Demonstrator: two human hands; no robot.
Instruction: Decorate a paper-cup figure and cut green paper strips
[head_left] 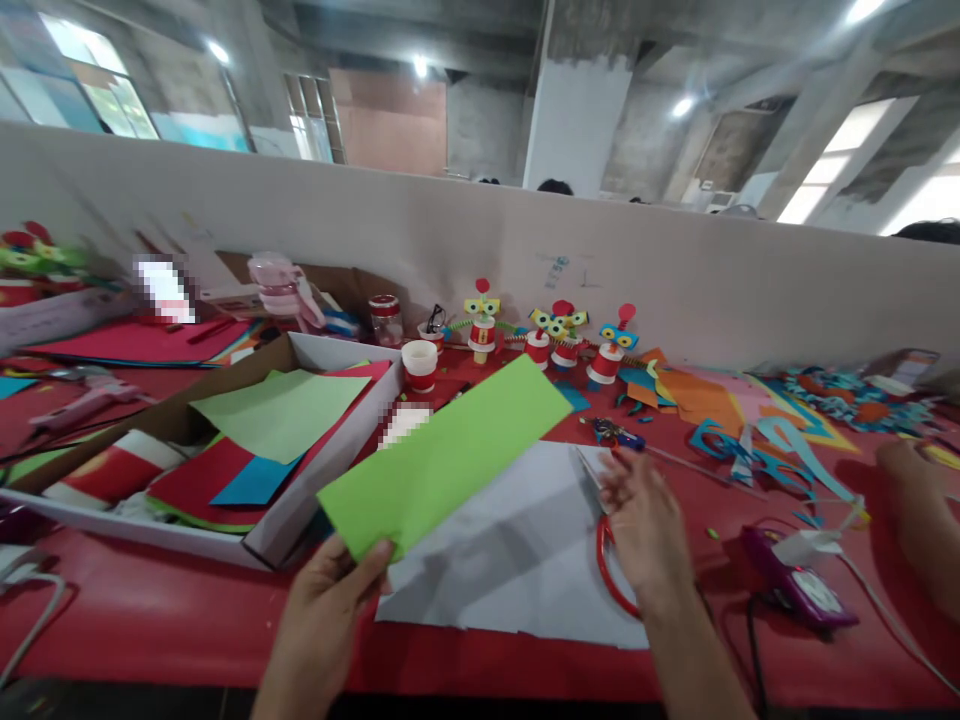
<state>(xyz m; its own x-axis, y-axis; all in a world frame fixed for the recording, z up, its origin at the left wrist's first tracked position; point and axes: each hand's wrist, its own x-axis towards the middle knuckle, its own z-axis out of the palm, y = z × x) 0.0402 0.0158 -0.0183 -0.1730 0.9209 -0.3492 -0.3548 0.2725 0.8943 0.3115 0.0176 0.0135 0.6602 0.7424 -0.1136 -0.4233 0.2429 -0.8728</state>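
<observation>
My left hand point(330, 605) grips the lower left corner of a bright green paper strip point(450, 455), thumb on top. The strip is held up at a slant above white sheets point(517, 560) on the red table. At the right side of these sheets, my right hand point(645, 510) has its fingers curled about the middle of a pair of scissors with red handles point(603, 565). The blades point away from me, to the upper left, and a red loop shows beside my wrist. My fingers partly hide the scissors.
An open white box point(330, 500) of coloured paper stands left. Several paper-cup figures point(482, 335) line the low partition point(420, 240). Blue paper scraps point(780, 460) and a purple power strip point(799, 585) with cables lie right. Another person's hand point(919, 510) rests at the right edge.
</observation>
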